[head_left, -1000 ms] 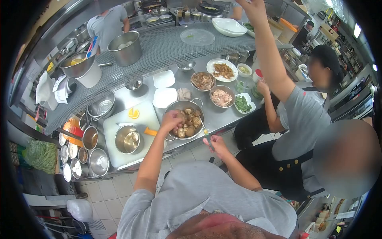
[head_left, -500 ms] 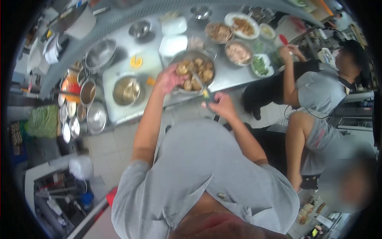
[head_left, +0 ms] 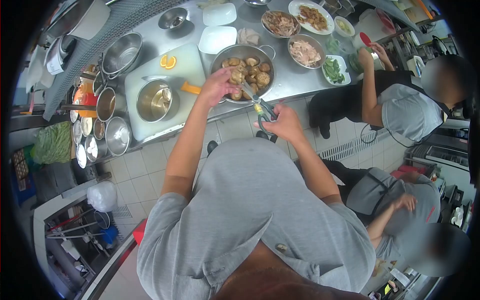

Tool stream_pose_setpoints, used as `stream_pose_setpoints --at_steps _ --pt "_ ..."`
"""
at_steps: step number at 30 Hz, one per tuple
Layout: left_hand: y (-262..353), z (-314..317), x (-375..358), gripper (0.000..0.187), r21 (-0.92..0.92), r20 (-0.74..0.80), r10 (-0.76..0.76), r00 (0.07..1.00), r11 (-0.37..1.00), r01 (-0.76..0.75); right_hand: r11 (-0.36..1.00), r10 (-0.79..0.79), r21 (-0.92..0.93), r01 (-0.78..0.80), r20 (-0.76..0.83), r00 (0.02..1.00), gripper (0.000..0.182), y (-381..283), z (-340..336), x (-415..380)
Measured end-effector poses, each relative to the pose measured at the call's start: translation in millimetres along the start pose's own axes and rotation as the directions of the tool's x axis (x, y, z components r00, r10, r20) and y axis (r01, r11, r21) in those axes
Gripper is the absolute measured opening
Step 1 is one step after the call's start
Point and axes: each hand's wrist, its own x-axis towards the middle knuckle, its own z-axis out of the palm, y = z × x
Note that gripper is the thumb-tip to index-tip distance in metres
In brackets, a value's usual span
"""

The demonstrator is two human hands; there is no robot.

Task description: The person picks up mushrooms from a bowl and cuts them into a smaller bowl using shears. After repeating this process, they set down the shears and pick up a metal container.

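Note:
My left hand point(head_left: 218, 87) pinches a brown mushroom point(head_left: 237, 76) over a round metal pan point(head_left: 270, 80) of several mushrooms. Scissors with dark green handles point(head_left: 266, 115) are in my right hand point(head_left: 286, 123), their blades pointing at the held mushroom. To the left, a metal pot point(head_left: 146, 106) with some pale pieces inside stands on a white cutting board point(head_left: 191, 60). The orange handle point(head_left: 190, 88) of a tool lies at the board's right edge, its other end hidden by the pot. Two orange slices point(head_left: 168, 62) rest farther back on the board.
Bowls of shredded meat point(head_left: 280, 23) and pale meat point(head_left: 304, 53), plus a dish of green leaves point(head_left: 333, 70), stand right of the pan. Several metal containers point(head_left: 118, 136) crowd the left. One co-worker point(head_left: 405, 100) stands at the counter's right; another person point(head_left: 390, 195) is behind.
The view has shifted, so the counter sits higher in it. The scissors' handles now show spread apart in my right hand. The person at lower right has turned and moved.

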Motion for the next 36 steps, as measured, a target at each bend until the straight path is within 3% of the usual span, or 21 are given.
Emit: stream_pose_setpoints --at_steps 7,13,20,24,28,31,34,36 --pt "-7.3 10.0 5.3 0.046 0.181 -0.083 -0.033 0.996 0.982 0.048 0.989 0.031 -0.146 -0.017 0.094 0.995 0.067 -20.4 -6.8 9.4" --pt "-4.1 7.7 3.7 0.041 0.234 -0.132 -0.059 0.99 0.968 0.089 1.0 0.005 0.022 -0.008 0.152 0.988 0.053 -3.6 16.9 25.0" --pt "-3.2 -12.2 4.7 0.043 0.231 -0.161 -0.081 0.984 0.966 0.117 0.976 0.026 0.211 -0.058 0.155 0.988 0.056 2.5 24.9 20.5" --pt "14.4 -23.7 -19.4 0.051 0.265 -0.116 0.087 0.989 0.963 -0.054 0.954 0.008 0.291 -0.068 0.203 0.979 0.056 17.5 27.0 17.5" --pt "41.5 -44.4 -65.6 0.056 0.304 -0.244 0.274 0.93 0.932 -0.195 0.907 -0.104 0.42 -0.043 0.321 0.941 0.053 -5.7 36.1 22.1" --pt "54.9 -64.2 -99.6 0.054 0.484 -0.402 0.478 0.781 0.835 -0.262 0.889 -0.197 0.458 -0.015 0.411 0.89 0.057 -28.6 49.6 33.4" --pt "58.4 -83.8 -124.7 0.042 0.478 -0.467 0.529 0.708 0.825 -0.301 0.859 -0.299 0.512 0.014 0.479 0.826 0.063 -56.4 85.1 46.6" --pt "57.7 -90.1 -139.9 0.033 0.456 -0.524 0.542 0.657 0.83 -0.321 0.876 -0.286 0.482 -0.031 0.57 0.77 0.063 -84.8 94.8 51.4"
